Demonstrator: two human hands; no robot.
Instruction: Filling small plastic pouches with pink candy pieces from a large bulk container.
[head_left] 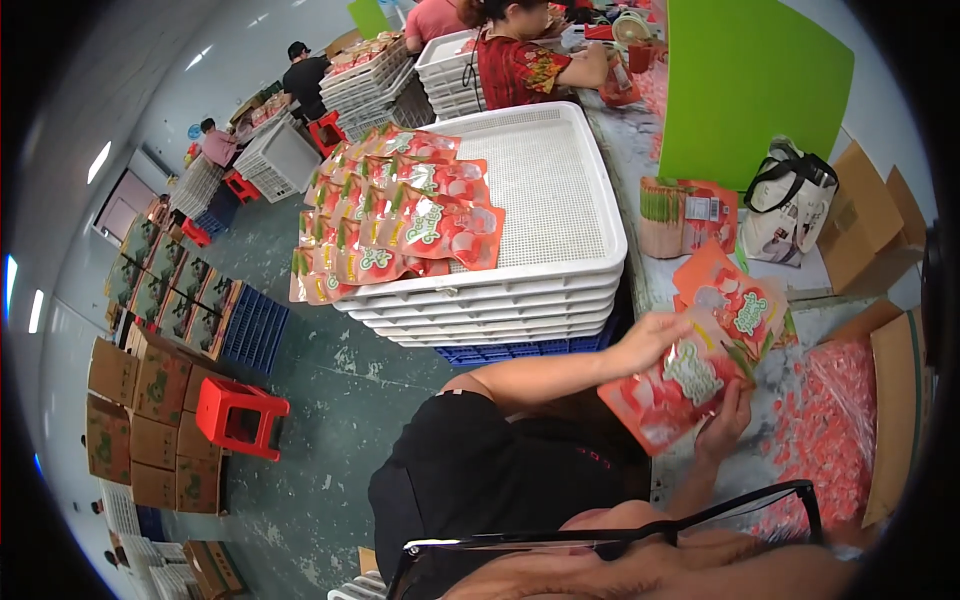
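A red and pink printed snack pouch (665, 395) is held tilted in front of me. My left hand (652, 342) has its fingers closed on the pouch's upper left edge. On the lower right side, my right hand (725, 422) grips the same pouch, its palm partly hidden. Just beyond it, on the table (640, 262), another pouch (735, 295) of the same kind shows. A stack of pouches (688, 218) lies farther back. Small pink wrapped pieces (815, 445) are heaped beside my right hand, some under clear plastic.
Left of the table, stacked white trays (570, 200) carry rows of filled pouches (400, 215). A green divider (750, 90), a tote bag (790, 195) and an open carton (870, 215) stand at the back right. Another person (520, 60) works beyond the trays. A red stool (240, 415) stands left.
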